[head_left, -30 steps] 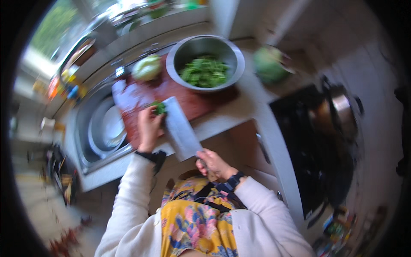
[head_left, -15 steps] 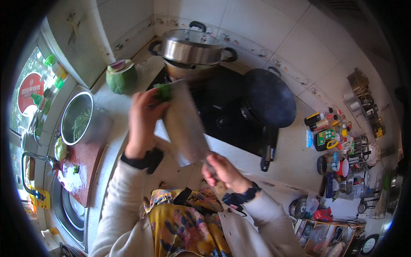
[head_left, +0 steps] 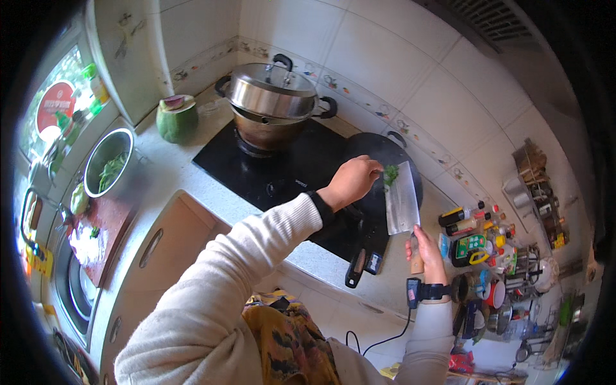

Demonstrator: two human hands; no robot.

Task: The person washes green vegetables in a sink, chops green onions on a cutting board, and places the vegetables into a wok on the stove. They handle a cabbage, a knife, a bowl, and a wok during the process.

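My right hand (head_left: 426, 252) is wrapped round the wooden handle of a cleaver (head_left: 403, 208), its broad blade held over the right side of the wok. A small heap of chopped greens (head_left: 391, 174) lies at the far end of the blade. My left hand (head_left: 353, 182) reaches across above the wok, with bent fingers closed at the edge of the greens; its fingertips are partly hidden. Below both hands, the dark wok (head_left: 367, 149) sits on the black cooktop (head_left: 298, 173), with faint steam above it. The wok's handle (head_left: 356, 264) points toward me.
A lidded steel steamer pot (head_left: 269, 90) stands at the cooktop's back left, beside a green melon (head_left: 178, 122). Farther left are a steel bowl of greens (head_left: 90, 178), a cutting board (head_left: 115, 224) and the sink (head_left: 72, 289). Bottles (head_left: 463, 224) crowd the right counter.
Both hands have moved right with the cleaver and greens, from in front of the cooktop to over the wok. The view has shifted as well.
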